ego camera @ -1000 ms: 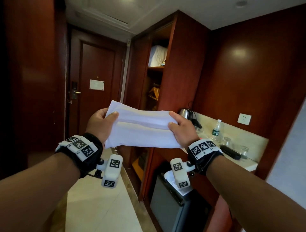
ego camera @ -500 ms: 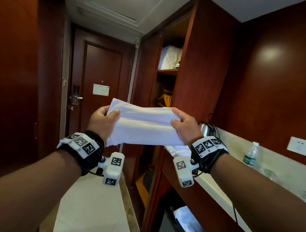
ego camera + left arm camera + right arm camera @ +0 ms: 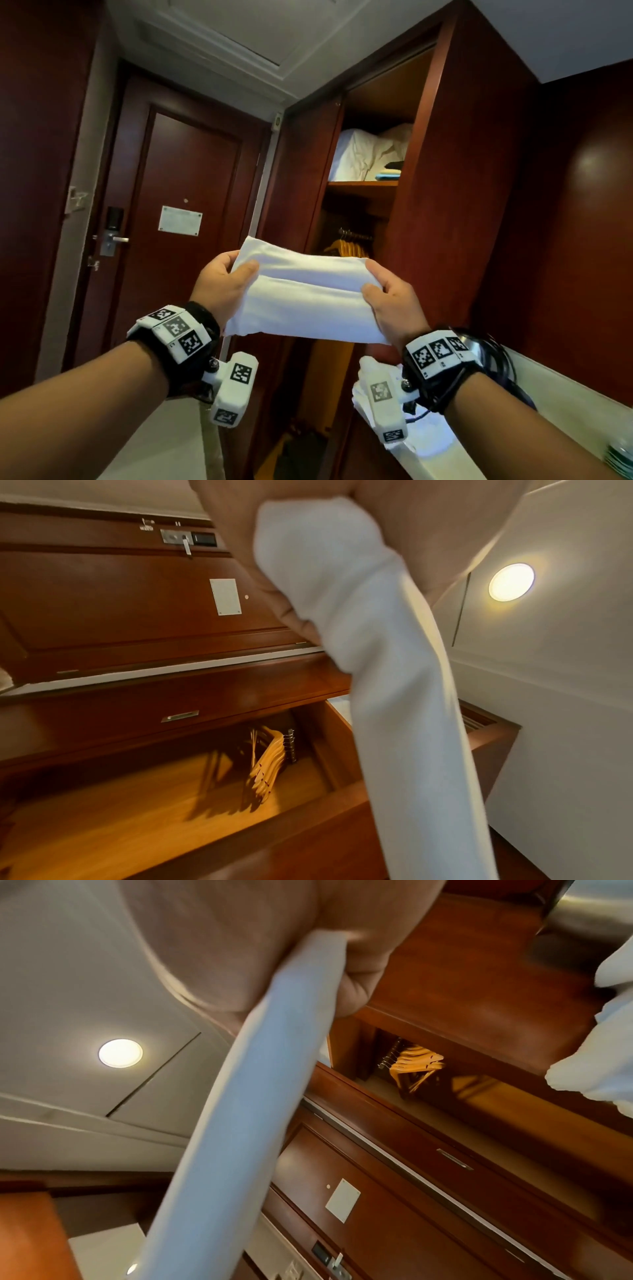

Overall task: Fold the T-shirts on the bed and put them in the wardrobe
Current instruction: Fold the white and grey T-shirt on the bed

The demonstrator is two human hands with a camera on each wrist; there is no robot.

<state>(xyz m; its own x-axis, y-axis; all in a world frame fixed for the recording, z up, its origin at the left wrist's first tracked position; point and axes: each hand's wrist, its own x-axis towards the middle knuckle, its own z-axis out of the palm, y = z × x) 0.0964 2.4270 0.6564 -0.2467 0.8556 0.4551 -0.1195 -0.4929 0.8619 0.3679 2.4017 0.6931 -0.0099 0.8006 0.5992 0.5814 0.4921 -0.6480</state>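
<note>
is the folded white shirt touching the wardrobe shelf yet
Apart. The head view shows the folded white shirt held by both hands in mid-air, well below the wardrobe shelf.

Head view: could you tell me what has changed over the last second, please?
The person has stepped closer to the open wooden wardrobe, now filling more of the view; the counter has slid out right. Left hand and right hand still grip the folded white T-shirt by its ends.

Hotel rm entry hall: dark wood door (image 3: 178,219) w/ electronic lock (image 3: 113,228) & posted notice (image 3: 180,220), open wardrobe (image 3: 370,205) w/ wooden hangers (image 3: 347,247), spare bedding (image 3: 366,154) on top shelf.
</note>
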